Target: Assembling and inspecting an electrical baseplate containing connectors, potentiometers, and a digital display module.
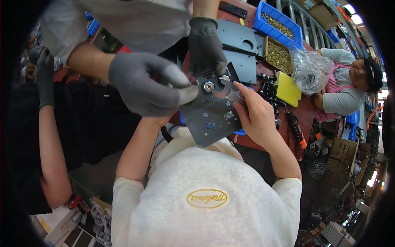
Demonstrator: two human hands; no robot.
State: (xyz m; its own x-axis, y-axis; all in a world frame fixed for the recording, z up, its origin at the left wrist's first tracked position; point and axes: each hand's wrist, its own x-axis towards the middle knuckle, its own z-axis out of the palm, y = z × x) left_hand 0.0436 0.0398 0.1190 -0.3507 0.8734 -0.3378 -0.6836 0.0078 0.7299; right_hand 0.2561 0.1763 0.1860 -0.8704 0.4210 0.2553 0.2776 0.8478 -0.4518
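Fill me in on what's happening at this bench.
The person holds a dark metal plate up over their chest. Their right hand works an open-ended wrench on a nut near the plate's top edge; their left hand is mostly hidden behind it. A co-worker's grey-gloved hands steady the plate from above. Beyond lie more plates, blue bins of screws and an orange-handled tool.
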